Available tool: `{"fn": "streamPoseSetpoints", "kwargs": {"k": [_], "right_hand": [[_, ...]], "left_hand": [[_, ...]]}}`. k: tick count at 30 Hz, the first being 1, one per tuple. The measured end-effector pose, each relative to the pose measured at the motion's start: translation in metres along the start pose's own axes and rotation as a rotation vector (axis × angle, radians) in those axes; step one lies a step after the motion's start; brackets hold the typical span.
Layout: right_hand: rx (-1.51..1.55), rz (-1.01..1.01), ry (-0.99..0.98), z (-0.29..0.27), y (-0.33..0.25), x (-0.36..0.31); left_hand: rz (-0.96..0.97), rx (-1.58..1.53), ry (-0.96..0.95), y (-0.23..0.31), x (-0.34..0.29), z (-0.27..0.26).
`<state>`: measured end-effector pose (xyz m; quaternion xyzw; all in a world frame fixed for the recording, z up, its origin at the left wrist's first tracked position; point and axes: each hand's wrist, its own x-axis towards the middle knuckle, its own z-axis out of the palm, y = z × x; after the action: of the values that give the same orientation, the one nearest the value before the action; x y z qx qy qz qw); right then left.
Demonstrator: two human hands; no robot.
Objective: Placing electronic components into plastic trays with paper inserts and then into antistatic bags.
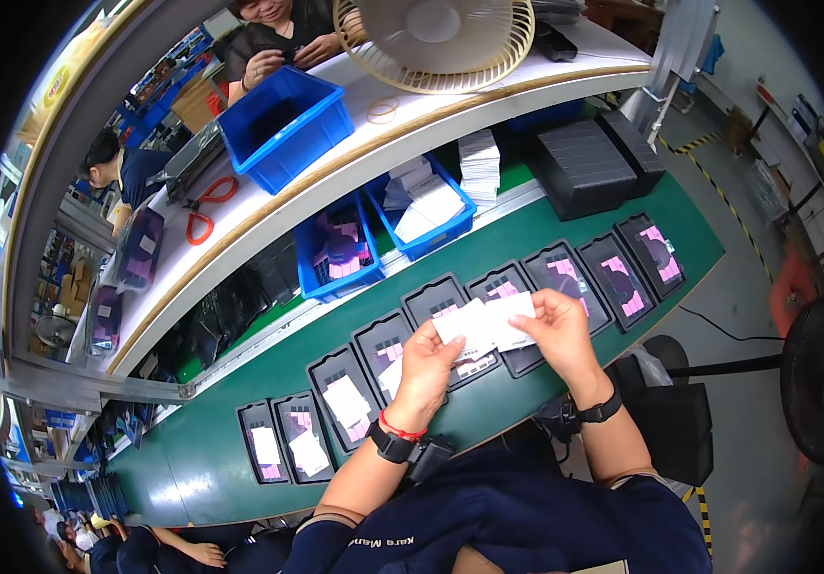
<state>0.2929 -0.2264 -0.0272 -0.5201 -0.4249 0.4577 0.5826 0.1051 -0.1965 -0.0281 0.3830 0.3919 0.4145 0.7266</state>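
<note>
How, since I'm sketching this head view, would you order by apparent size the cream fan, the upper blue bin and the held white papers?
1. Cream fan, cropped at top
2. Upper blue bin
3. White papers

It's a factory workshop, laid out as a production line: a long green worktop (182, 483) carries a row of matching black trays (429, 297), with blue bins (307, 148) there and up on the shelf (488, 105)! Workers ring it, one across the shelf (287, 43), others off to the left (139, 177), while yellow-and-black tape (704, 521) marks out the grey floor (732, 287).
</note>
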Motion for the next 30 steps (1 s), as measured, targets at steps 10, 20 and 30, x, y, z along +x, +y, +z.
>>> {"fn": "streamPoseSetpoints", "kwargs": {"k": [10, 20, 30], "right_hand": [[-0.380, -0.072, -0.032, -0.010, -0.016, -0.005], [-1.153, -0.515, 0.584, -0.051, -0.021, 0.007], [-0.390, -0.129, 0.384, -0.145, -0.020, 0.021]], "left_hand": [[0.043, 0.088, -0.045, -0.006, 0.017, 0.030], [0.015, 0.114, 0.025, -0.007, 0.025, 0.043], [0.613, 1.068, 0.165, 0.055, 0.091, 0.041]]}}
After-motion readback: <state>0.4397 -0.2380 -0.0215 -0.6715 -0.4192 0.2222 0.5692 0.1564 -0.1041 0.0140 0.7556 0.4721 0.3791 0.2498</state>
